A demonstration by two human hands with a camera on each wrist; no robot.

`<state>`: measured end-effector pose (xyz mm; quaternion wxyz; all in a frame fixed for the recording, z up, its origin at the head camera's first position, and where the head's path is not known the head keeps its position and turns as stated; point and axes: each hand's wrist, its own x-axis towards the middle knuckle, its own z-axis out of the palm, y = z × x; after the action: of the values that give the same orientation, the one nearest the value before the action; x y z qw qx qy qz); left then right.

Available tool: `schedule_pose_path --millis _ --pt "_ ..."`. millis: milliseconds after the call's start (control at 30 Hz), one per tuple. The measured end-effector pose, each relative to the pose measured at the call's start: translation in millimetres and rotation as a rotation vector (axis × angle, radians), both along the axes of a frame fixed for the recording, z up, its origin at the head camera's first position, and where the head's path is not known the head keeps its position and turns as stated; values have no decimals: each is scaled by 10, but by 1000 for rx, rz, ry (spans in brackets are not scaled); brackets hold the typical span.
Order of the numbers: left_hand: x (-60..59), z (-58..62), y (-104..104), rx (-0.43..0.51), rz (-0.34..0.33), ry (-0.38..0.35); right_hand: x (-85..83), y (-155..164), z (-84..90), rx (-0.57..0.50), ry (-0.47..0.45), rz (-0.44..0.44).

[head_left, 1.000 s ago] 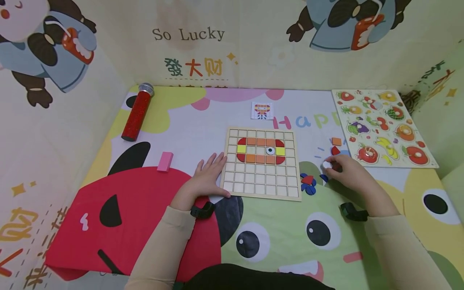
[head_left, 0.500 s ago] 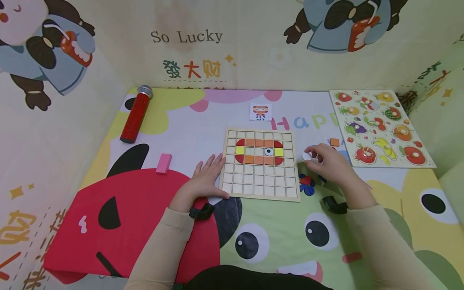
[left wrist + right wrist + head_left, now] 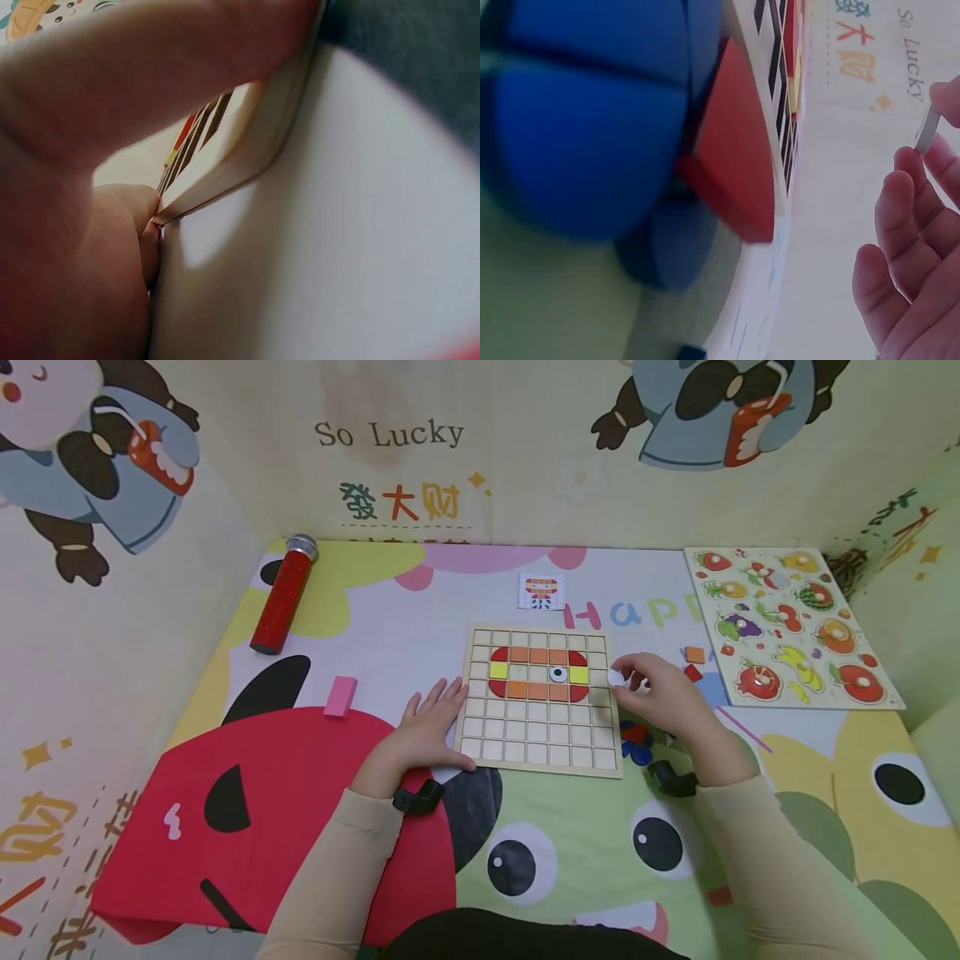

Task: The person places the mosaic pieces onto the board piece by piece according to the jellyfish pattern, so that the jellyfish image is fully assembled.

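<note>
Cartoon-print counter (image 3: 420,631): R fingers (image 3: 900,217) pinch a white pc (image 3: 616,677), best kept level, w/ L fingers (image 3: 432,696) spread at edge of grid board (image 3: 537,752) between, ideally steadying it.

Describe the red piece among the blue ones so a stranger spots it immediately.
Find the wooden grid board on the table. By its right side, near the right hand, small blue pieces cluster together. The red piece is the only red one among them.
</note>
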<state>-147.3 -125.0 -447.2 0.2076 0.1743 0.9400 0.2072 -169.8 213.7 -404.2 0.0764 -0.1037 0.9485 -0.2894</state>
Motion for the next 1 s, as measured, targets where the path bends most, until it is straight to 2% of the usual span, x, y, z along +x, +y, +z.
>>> schedule_pose_path --millis 400,767,1000 --pt "-2 16 6 -1 -5 -3 26 -172 -14 -95 -24 -10" --pt "-8 -12 8 -4 -8 4 32 -256 -58 -236 57 -19" --pt "-12 -4 4 -3 -1 -4 34 -248 -63 -260 107 22"
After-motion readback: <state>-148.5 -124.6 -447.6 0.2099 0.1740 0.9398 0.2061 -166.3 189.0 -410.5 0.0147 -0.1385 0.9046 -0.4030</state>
